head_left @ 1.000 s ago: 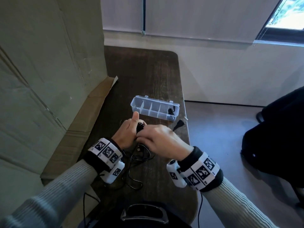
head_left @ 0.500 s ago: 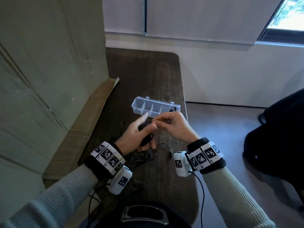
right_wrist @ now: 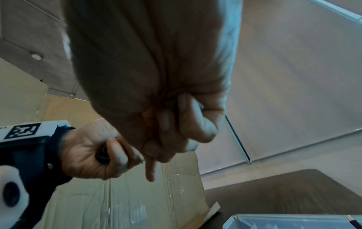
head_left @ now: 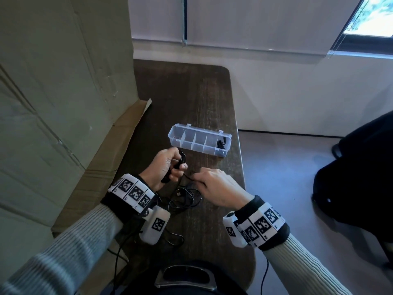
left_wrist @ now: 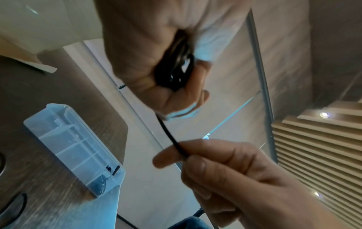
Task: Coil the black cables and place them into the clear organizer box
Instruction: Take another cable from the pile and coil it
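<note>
My left hand (head_left: 168,165) grips a small coil of black cable (head_left: 181,159) above the dark table; the left wrist view shows the coil (left_wrist: 176,68) tucked in the curled fingers. A strand runs from it to my right hand (head_left: 209,184), which pinches the cable (left_wrist: 177,147) between thumb and forefinger. Loose loops of the same cable (head_left: 185,199) lie on the table between my wrists. The clear organizer box (head_left: 200,140) stands open beyond my hands, with a black cable (head_left: 221,144) in its rightmost compartment.
A large cardboard box (head_left: 63,92) stands along the left, its flap (head_left: 119,145) lying over the table edge. The table's right edge (head_left: 239,145) drops to the floor. A dark bag (head_left: 357,177) sits on the floor at right.
My right hand has come down and back from near the box to a spot right of the left hand, drawing out a strand. My left hand has risen slightly with the coil.
</note>
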`<state>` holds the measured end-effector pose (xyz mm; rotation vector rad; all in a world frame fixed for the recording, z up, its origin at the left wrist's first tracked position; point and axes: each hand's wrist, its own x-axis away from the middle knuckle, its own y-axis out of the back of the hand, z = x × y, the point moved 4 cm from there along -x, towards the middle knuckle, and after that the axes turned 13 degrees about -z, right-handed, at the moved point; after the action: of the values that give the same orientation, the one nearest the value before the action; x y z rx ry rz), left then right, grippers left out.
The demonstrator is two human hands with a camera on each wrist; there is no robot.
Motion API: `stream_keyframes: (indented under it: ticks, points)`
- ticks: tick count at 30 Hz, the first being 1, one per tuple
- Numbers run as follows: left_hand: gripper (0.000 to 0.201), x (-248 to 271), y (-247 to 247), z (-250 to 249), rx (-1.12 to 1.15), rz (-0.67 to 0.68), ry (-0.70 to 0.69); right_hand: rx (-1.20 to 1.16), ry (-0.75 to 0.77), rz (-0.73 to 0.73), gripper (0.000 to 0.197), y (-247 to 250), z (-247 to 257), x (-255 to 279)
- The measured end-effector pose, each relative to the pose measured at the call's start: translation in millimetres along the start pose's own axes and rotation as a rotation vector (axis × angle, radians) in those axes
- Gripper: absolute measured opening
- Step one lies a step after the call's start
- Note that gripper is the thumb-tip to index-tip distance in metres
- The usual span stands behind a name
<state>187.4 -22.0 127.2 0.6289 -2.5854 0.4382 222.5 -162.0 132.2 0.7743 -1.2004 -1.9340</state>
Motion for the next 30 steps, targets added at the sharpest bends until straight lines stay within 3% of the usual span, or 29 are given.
stream_keyframes:
  ticks: [4, 7, 11, 13, 16, 20, 22, 26, 30]
  points:
    - [0.026, 3.7, 7.1, -0.6, -0.133, 0.061, 0.032, -0.088, -0.009, 0.002, 0.029, 12.9, -6.1, 3.6]
    - [0.025, -0.8, 14.1, 3.6, -0.346, -0.022, 0.058, -0.101, 0.051, 0.008, 0.024, 21.7, 2.7, 5.4]
    - [0.022, -4.4, 9.1, 8.0, -0.431, -0.167, 0.039, 0.007, 0.116, 0.118, 0.023, 19.2, 24.7, 4.9]
    - [0.018, -3.8, 7.7, 7.8, -0.538, -0.179, 0.032, -0.004, 0.138, 0.112, 0.023, 22.8, 27.7, 2.8]
    - [0.011, -2.7, 8.6, 9.3, -0.700, -0.082, 0.001, -0.084, 0.191, 0.074, 0.018, 34.3, 28.5, 1.1]
    - [0.008, 11.1, -0.5, 12.7, -0.940, 0.295, -0.125, -0.182, 0.253, 0.010, 0.011, 50.7, 33.4, -3.5]
    - [0.011, 19.9, -7.9, 10.5, -1.014, 0.391, -0.212, -0.276, 0.209, -0.083, 0.008, 59.5, 29.7, -11.1]
    - [0.015, 28.1, -17.2, 2.3, -1.070, 0.417, -0.379, -0.409, 0.070, -0.208, 0.009, 69.6, 11.7, -24.9]
    - [0.034, 35.5, -22.0, -2.3, -0.903, 0.383, -0.431, -0.567, -0.101, -0.253, 0.012, 68.8, -16.5, -29.6]
